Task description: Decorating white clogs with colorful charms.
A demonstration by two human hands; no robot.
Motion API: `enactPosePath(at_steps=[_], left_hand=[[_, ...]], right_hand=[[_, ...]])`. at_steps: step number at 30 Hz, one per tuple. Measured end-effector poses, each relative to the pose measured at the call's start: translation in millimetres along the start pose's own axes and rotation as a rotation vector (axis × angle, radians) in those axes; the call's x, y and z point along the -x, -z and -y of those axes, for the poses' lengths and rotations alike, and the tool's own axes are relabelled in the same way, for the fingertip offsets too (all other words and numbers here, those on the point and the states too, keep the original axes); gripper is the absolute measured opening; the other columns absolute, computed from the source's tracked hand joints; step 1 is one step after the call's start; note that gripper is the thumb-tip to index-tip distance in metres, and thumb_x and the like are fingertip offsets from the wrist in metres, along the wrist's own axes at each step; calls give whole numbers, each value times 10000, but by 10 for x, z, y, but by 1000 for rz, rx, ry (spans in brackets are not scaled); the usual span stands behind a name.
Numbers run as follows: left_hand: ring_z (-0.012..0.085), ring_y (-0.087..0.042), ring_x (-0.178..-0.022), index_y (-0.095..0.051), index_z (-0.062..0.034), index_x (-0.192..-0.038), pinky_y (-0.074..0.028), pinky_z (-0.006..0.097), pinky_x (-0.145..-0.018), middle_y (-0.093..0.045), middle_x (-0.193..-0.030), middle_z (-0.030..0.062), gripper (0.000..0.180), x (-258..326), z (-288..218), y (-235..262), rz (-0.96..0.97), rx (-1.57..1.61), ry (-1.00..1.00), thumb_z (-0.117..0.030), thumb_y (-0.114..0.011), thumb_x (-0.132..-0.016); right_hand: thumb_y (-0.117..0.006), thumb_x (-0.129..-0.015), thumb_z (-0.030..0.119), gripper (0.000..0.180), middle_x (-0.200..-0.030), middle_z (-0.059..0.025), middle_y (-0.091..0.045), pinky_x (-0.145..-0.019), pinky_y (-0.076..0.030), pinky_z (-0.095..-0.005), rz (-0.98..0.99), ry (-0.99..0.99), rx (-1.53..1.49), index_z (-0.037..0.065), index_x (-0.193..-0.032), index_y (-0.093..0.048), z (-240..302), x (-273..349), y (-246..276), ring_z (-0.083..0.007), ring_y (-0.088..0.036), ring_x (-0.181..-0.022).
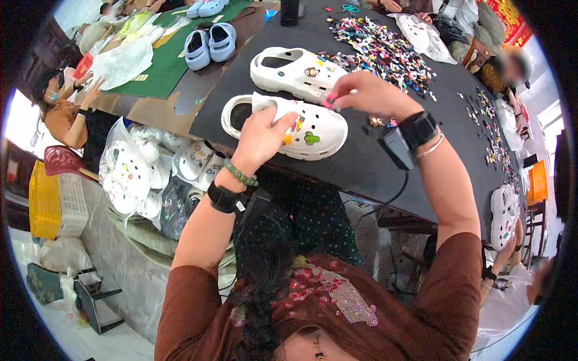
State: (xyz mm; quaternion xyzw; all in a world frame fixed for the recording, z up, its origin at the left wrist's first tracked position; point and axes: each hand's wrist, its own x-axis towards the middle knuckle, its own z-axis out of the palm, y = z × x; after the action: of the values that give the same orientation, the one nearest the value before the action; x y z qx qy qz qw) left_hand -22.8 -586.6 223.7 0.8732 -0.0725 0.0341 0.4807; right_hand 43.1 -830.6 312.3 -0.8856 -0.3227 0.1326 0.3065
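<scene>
Under the left hand (262,135), the middle of the near white clog (313,129) is covered, so its strap and part of its upper cannot be seen. What the right hand (367,96) pinches in its grip is pink but too small to make out. Beyond that grip, the heap of small coloured charms (385,51) blurs into specks; single shapes cannot be told. Far right of the grips, another white clog (503,213) hangs half off the counter (361,171) edge, partly hidden. The bagged clogs (129,174) left of the grips show only dimly through plastic.
</scene>
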Motion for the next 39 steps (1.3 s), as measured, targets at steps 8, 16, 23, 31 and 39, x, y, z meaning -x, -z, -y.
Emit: enactPosePath(at_steps=[8,16,23,31,39], left_hand=[[263,-452,-585,-466,54,-732,-415,392,-605,-509,-656,206,474,-52,167,-47,-78,19,-80,-361,-634,-887],[229,-600,-673,-571,48,-839,-469,357,-664,-626,-755,180,407,4,-145,0,-8,98,19,-351,-626,-901],[293,-637,-752,-591,46,-830,-481,382,-710,-653,-836,213,413,5,-105,48,-5,11,36,-361,-624,-893],[130,-618,-773,-649,24,-972,-483,289,-698,-685,-871,95,322,9,-70,-1,27,46,43,-292,-616,-920],[375,-627,-730,-582,41,-801,-480,418,-677,-636,-798,236,454,-20,51,-53,-25,70,-24,-404,-611,-886]], right_hand=[[-704,-732,185,253,-828,-145,-703,-732,-520,-366,-183,-298,307,44,-941,-727,-1365,112,217,-255,-676,-783],[-699,-787,190,184,-796,-109,-697,-679,-512,-329,-330,-242,206,42,-893,-718,-1093,230,296,-206,-654,-720],[-694,-795,159,175,-791,-71,-693,-650,-504,-302,-90,-47,-141,38,-920,-712,151,93,-174,-149,-632,-703],[-704,-767,141,153,-775,-105,-692,-698,-505,-325,-97,-44,106,33,-876,-700,137,-56,-382,-199,-661,-728],[-730,-738,139,163,-828,-112,-679,-697,-501,-331,-102,-89,136,28,-836,-661,110,-107,-452,-224,-655,-750]])
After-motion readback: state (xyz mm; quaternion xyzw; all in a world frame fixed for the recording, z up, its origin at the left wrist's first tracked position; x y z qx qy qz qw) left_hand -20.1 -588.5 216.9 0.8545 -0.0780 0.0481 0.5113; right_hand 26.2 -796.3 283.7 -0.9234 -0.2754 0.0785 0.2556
